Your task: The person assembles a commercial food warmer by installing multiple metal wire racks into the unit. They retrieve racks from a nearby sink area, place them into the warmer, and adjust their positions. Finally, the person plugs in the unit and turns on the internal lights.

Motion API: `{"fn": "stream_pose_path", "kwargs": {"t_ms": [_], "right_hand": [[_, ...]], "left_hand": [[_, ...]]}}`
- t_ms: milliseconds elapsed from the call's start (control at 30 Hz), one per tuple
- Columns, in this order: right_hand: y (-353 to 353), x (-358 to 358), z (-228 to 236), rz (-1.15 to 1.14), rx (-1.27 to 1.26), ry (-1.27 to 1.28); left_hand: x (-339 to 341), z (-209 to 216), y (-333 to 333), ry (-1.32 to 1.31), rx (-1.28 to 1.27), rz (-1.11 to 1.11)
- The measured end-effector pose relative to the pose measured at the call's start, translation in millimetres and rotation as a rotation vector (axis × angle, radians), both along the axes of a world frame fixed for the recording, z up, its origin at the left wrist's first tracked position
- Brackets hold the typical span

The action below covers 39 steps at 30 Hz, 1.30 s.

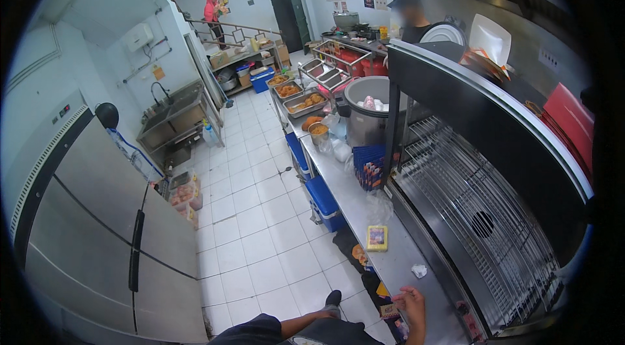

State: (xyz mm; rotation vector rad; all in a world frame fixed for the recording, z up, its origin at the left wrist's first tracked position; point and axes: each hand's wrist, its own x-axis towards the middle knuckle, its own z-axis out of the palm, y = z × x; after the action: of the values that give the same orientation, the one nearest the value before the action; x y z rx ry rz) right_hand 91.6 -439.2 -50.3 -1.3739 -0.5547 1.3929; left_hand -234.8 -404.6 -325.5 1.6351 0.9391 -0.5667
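My right hand [411, 309] hangs at the near edge of the steel counter [407, 260], its fingers loosely bent and apart, with nothing visible in them. Just beyond it on the counter is a small crumpled white ball [419, 271]. Farther along lies a yellow packet [377, 239], with a clear plastic bag [379, 207] behind it. Beside my fingers, a small brown printed card or box [389, 310] shows lower down, past the counter's edge. To the right stands a display warmer [482, 215] with wire racks. My left hand is out of view.
Trays of fried food [306, 104], a large steel pot [366, 127] and blue packets [369, 166] line the counter. Blue boxes [323, 202] sit below. Left stand a steel fridge [91, 228] and sink [172, 110]. One person [413, 16] is behind the warmer, another [212, 13] by the stairs.
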Motion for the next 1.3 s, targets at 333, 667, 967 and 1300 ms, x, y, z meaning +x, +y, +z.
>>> {"fn": "stream_pose_path", "kwargs": {"t_ms": [333,667,967,1300], "right_hand": [[14,-17,-7,0.076,-0.138,-0.083],[-4,-20,-36,-0.140,-0.163,-0.426],[-7,5,-65,-0.189,-0.420,-1.100],[176,-5,-89,-0.283,-0.566,-1.032]], "left_hand": [[-75,-2,12,0.066,-0.118,0.075],[-13,81,142,0.043,-0.429,0.652],[35,99,263,-0.196,-0.346,0.335],[-137,-49,245,-0.151,-0.202,0.060]]}}
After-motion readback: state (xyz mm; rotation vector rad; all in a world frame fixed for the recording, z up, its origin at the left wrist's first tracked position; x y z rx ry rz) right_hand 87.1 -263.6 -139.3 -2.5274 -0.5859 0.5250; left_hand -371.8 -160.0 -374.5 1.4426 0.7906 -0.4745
